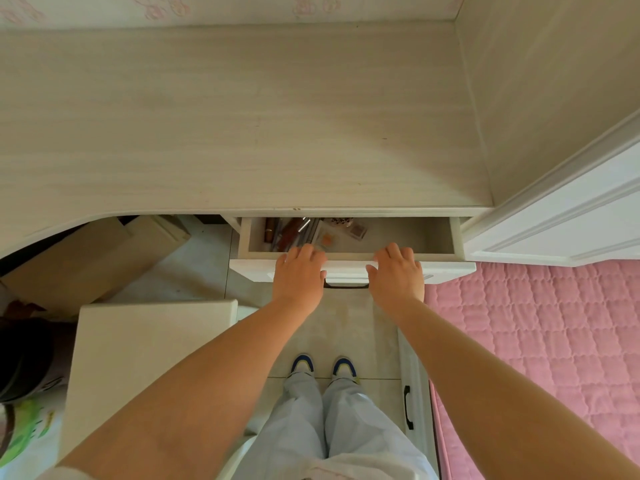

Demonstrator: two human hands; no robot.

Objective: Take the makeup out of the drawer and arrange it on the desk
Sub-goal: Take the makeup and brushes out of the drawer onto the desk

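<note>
A white drawer (408,239) under the pale wooden desk (242,126) stands partly pulled out. Makeup (298,230) lies in its left half: brown tubes, clear-capped sticks and small compacts (358,231). My left hand (299,275) rests over the drawer's front edge, fingers curled over the rim into the drawer. My right hand (396,273) grips the same front edge further right. A dark handle (346,285) shows between my wrists. The right half of the drawer shows bare bottom.
A white stool or cabinet top (145,341) stands at the lower left. Cardboard boxes (93,258) sit under the desk on the left. A pink quilted bed (540,341) lies to the right, a white wardrobe panel (561,216) above it.
</note>
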